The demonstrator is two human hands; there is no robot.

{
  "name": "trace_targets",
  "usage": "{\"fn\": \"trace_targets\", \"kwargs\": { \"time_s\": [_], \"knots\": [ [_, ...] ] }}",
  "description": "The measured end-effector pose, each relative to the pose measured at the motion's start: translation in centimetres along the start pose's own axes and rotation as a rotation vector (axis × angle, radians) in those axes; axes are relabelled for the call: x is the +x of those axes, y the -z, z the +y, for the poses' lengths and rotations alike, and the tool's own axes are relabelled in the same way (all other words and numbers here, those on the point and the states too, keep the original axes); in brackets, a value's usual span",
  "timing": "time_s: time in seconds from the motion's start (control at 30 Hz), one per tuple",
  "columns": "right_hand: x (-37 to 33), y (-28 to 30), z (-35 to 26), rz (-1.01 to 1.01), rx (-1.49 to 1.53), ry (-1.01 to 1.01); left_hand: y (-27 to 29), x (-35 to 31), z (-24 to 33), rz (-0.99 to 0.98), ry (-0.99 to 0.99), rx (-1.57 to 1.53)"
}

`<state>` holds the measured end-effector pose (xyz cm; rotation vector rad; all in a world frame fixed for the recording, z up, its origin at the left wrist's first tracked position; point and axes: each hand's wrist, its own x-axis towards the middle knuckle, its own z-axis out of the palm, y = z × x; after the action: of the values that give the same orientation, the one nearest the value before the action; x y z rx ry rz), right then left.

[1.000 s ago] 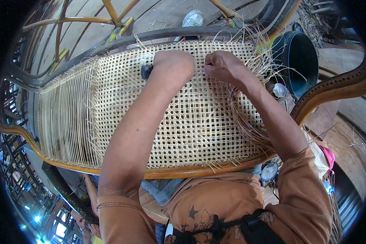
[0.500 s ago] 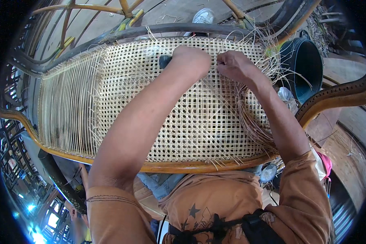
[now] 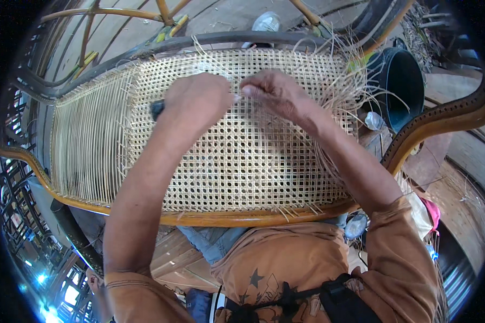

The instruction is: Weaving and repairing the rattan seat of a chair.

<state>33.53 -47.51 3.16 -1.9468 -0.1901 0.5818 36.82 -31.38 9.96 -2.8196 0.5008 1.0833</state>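
Woven cane webbing (image 3: 242,177) spreads below both my hands, fixed in a curved wooden frame (image 3: 226,218). My left hand (image 3: 199,97) is closed above its upper middle part. From the left side of that fist sticks out the dark handle (image 3: 157,109) of a tool; the rest of the tool is mostly hidden by the fingers. Just to the right, my right hand (image 3: 275,96) is closed, thumb against the fingers. Whatever it pinches is too small to make out. A small gap separates the two hands. Loose cane strands (image 3: 342,99) bunch beyond my right wrist.
On the left, the panel has only parallel strands (image 3: 86,140) without the open weave. A dark bucket (image 3: 404,89) lies beyond the right end. Curved armrests (image 3: 442,126) rise at both sides, and dark poles (image 3: 226,36) run along the far edge.
Both my hands have shifted left over the webbing, the left one carrying the dark-handled tool with it. My right forearm now covers more of the loose strands' hanging loop.
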Motion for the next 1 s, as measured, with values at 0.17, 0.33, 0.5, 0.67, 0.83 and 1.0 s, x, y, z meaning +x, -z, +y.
{"fn": "trace_targets", "kwargs": {
  "time_s": [0.17,0.33,0.5,0.67,0.83,1.0],
  "knots": [
    [-0.1,1.9,1.6,0.039,-0.262,-0.106,-0.4,2.0,1.8,-0.017,-0.037,-0.016],
    [-0.4,2.5,3.9,0.094,-0.226,-0.239,0.0,3.8,3.5,-0.081,-0.122,0.017],
    [-0.4,3.2,1.7,0.036,-0.256,-0.295,0.5,5.2,4.5,-0.151,-0.191,0.145],
    [-0.1,2.1,5.1,0.118,-0.476,-0.053,-0.9,5.2,3.7,-0.098,-0.204,0.08],
    [0.5,1.0,5.8,0.193,-0.582,-0.117,-3.1,5.0,3.5,-0.012,-0.089,-0.032],
    [-0.6,1.2,4.7,0.204,-0.646,0.193,-0.9,4.7,2.8,-0.103,0.034,-0.073]
  ]
}}
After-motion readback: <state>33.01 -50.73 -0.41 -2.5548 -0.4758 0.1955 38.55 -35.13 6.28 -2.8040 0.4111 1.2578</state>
